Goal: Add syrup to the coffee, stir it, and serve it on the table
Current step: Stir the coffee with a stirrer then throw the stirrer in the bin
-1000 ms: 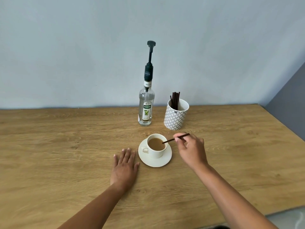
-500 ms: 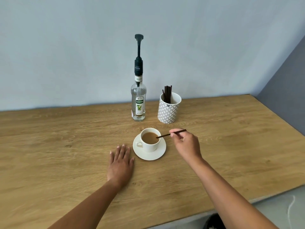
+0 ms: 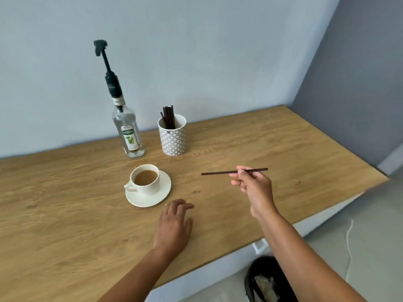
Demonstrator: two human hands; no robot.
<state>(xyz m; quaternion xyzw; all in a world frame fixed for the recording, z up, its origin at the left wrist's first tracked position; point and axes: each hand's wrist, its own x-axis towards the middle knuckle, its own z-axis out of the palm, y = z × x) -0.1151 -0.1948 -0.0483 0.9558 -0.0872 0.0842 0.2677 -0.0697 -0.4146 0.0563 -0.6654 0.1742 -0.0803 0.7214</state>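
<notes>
A white cup of milky coffee (image 3: 145,179) stands on a white saucer (image 3: 162,194) on the wooden table (image 3: 250,147). Behind it stands a clear syrup bottle (image 3: 128,136) with a tall black pump. My right hand (image 3: 254,188) pinches a thin dark stir stick (image 3: 214,173), held level above the table well to the right of the cup. My left hand (image 3: 175,225) rests palm down on the table just in front of the saucer, fingers apart, holding nothing.
A patterned white holder (image 3: 172,139) with several dark stir sticks stands right of the bottle. The table's front edge runs diagonally at lower right, with a black bin (image 3: 267,280) on the floor below it. Walls close off the back and right.
My right hand has lifted the stir stick out of the coffee and carried it right, away from the cup. The view has swung toward the table's right end.
</notes>
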